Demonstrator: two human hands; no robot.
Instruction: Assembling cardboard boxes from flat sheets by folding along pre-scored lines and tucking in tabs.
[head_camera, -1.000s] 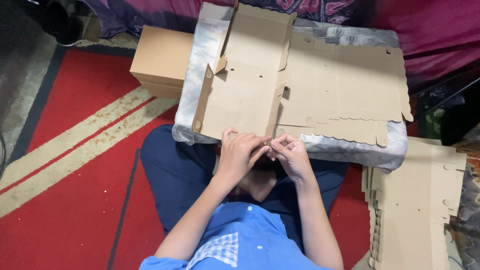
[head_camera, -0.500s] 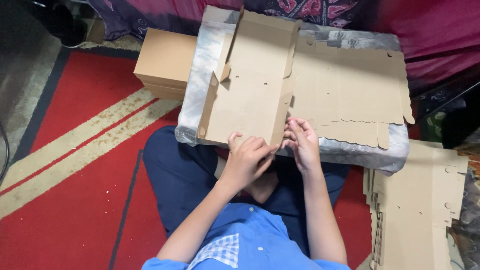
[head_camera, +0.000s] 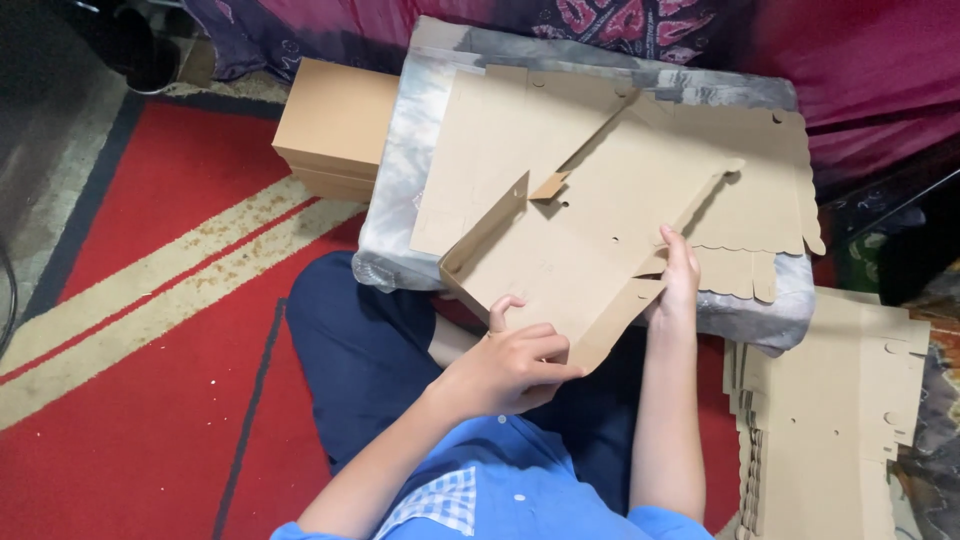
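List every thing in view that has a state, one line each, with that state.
Cardboard blank: partly folded, side flap raised, gripped by both hands.
Left hand: gripping its near edge.
Right hand: gripping its right flap.
Flat blanks: unfolded, stacked.
Brown boxes: closed, stacked.

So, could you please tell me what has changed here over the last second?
The brown die-cut cardboard sheet has been lifted and turned askew; the left hand now grips its near edge, the right hand its side flap. The flat sheet beneath stayed put.
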